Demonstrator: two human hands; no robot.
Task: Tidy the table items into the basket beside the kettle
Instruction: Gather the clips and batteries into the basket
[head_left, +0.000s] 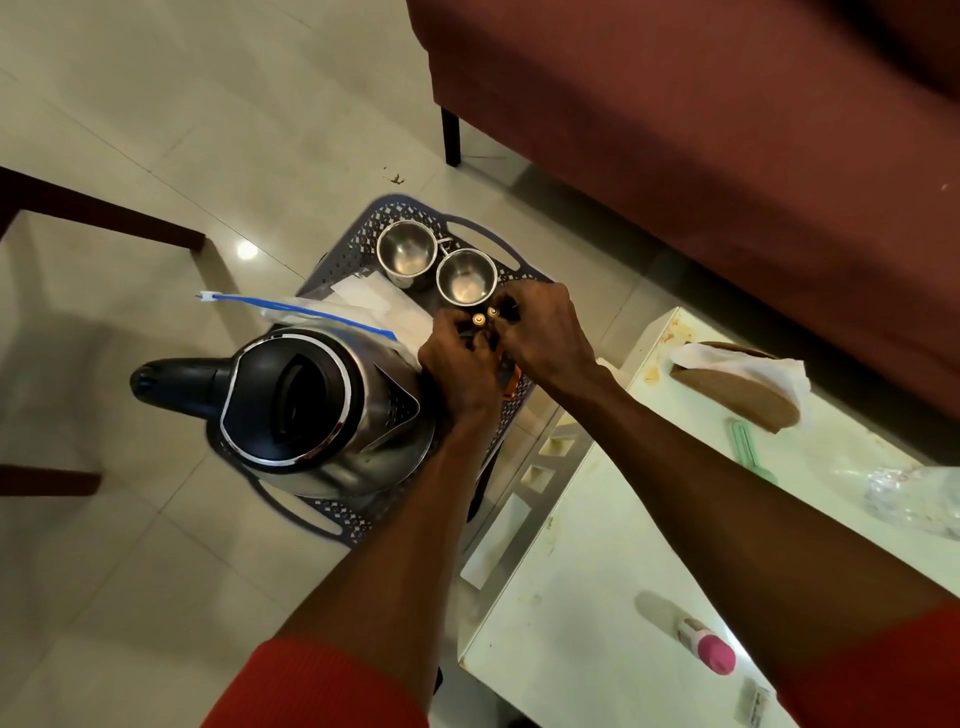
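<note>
A dark lattice basket (358, 228) stands on the floor left of the white table (597, 597). It holds a steel kettle with a black lid (306, 400), two steel cups (407, 253) (465, 277), white paper and a blue-edged zip bag (311, 312). Both my hands meet over the basket's right side, just below the cups. My left hand (457, 364) and my right hand (540, 332) together pinch a bunch of small batteries (484, 317), whose gold tips show between the fingers. An orange and black item (511, 382) lies under my hands, mostly hidden.
On the table lie a pink-capped tube (706, 647), a green comb (748, 441), crumpled clear plastic (904, 493), a brown tissue holder (743, 384) and a small packet (756, 704). A maroon sofa (727, 130) stands behind; dark wooden furniture legs (104, 213) at left.
</note>
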